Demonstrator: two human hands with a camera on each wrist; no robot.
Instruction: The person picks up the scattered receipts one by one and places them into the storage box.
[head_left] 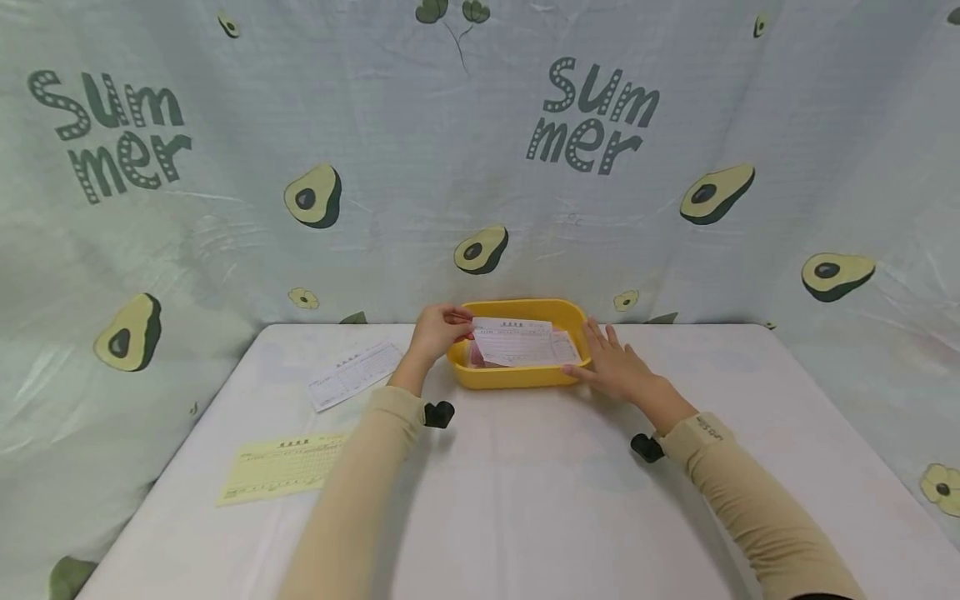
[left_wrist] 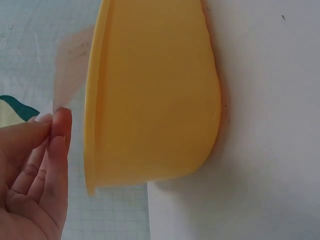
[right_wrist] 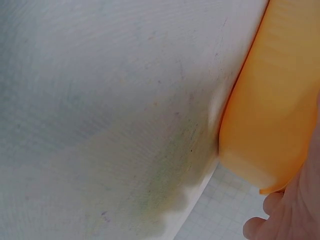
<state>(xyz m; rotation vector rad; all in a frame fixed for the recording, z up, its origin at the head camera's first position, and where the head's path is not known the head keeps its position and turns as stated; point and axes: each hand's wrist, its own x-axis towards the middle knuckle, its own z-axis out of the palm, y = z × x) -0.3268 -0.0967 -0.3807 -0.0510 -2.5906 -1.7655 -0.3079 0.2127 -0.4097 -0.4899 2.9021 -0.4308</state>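
A yellow plastic basket [head_left: 513,377] stands at the far middle of the table in the head view. My left hand [head_left: 435,337] pinches the left edge of a white printed paper slip [head_left: 517,343] over the basket's opening. In the left wrist view, thumb and fingertips hold that slip [left_wrist: 72,62] beside the basket's rim [left_wrist: 91,125]. Pinkish paper [head_left: 476,357] shows inside the basket, partly hidden beneath the slip. My right hand [head_left: 618,367] rests against the basket's right side, fingers spread along the rim. The right wrist view shows only part of this hand [right_wrist: 295,215].
Left of the basket, another white printed slip [head_left: 354,375] lies on the white table [head_left: 525,483]. A yellow printed slip [head_left: 281,468] lies nearer, partly behind the left sleeve [head_left: 360,492]. An avocado-patterned curtain [head_left: 405,167] hangs behind the table.
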